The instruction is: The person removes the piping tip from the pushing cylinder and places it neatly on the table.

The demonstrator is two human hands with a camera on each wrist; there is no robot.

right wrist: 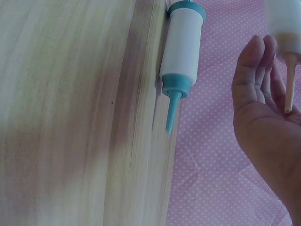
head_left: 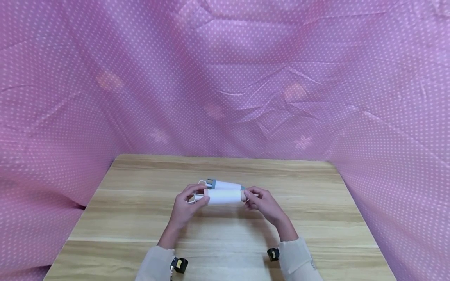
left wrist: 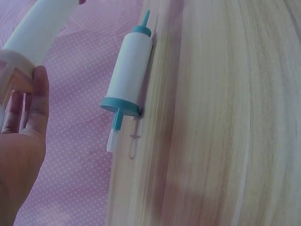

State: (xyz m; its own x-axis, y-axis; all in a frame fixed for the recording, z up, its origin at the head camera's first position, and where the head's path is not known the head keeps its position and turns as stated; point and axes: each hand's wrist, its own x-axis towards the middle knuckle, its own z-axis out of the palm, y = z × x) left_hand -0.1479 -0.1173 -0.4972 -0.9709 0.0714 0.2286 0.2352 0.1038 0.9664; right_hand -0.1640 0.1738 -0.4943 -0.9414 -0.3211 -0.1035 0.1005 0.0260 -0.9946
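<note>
My left hand (head_left: 183, 203) and right hand (head_left: 266, 203) hold a white plunger syringe with pale pink end caps (head_left: 224, 196) level between them, above the table. The left fingers and thumb pinch its wide collar, from which a white handle loop sticks out. At the other end the right hand grips the pink cap beside the nozzle; in the right wrist view the slim pink nozzle (right wrist: 290, 84) points toward the palm. Just behind lies a second white syringe with teal caps (left wrist: 130, 66), on the tabletop, untouched. Its teal nozzle (right wrist: 172, 113) points to the right.
The light wood-grain table (head_left: 225, 242) extends around both hands. Pink polka-dot cloth (head_left: 225, 78) hangs behind the table and along both sides. A small black device (head_left: 181, 265) is strapped at the left wrist, and another (head_left: 273, 254) at the right.
</note>
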